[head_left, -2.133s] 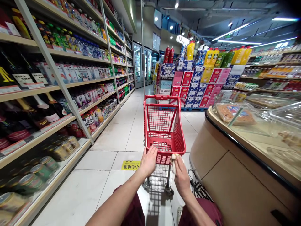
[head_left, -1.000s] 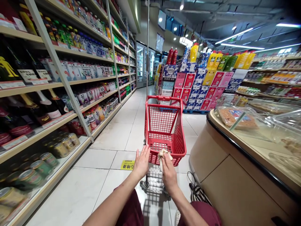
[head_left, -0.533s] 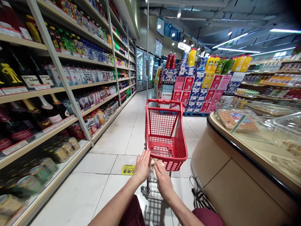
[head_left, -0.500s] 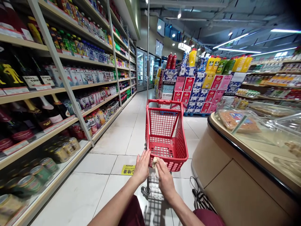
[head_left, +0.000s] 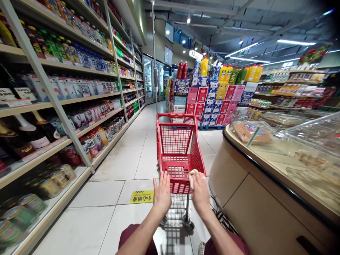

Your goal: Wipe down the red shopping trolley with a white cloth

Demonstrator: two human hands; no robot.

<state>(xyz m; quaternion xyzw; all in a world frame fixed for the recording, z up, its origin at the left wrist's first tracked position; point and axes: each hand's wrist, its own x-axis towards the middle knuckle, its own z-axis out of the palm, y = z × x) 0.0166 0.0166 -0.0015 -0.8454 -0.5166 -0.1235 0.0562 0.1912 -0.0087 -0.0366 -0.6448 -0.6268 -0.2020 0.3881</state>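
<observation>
A red plastic shopping cart point(head_left: 177, 140) with a lattice basket stands before me on the tiled floor. At the near left corner of its basket rests my left hand point(head_left: 162, 193), fingers stretched out and holding nothing. My right hand point(head_left: 199, 191) grips a pale cloth point(head_left: 195, 175) and presses it on the near right corner of the basket rim. Most of the cloth is hidden under the fingers. Below the basket, the metal legs end in grey casters point(head_left: 188, 223).
Shelves point(head_left: 87, 95) of bottles and cans line the left side. On the right is a curved counter point(head_left: 239, 170) with packaged food under clear covers. Stacked drink cartons point(head_left: 212, 102) stand behind the cart. A yellow wet-floor sticker point(head_left: 142, 196) and black cables point(head_left: 221, 217) lie on the floor.
My right hand has moved the cloth rightward along the near rim to the right corner. The left hand stays by the left corner, its thumb now apart. The view has turned slightly right.
</observation>
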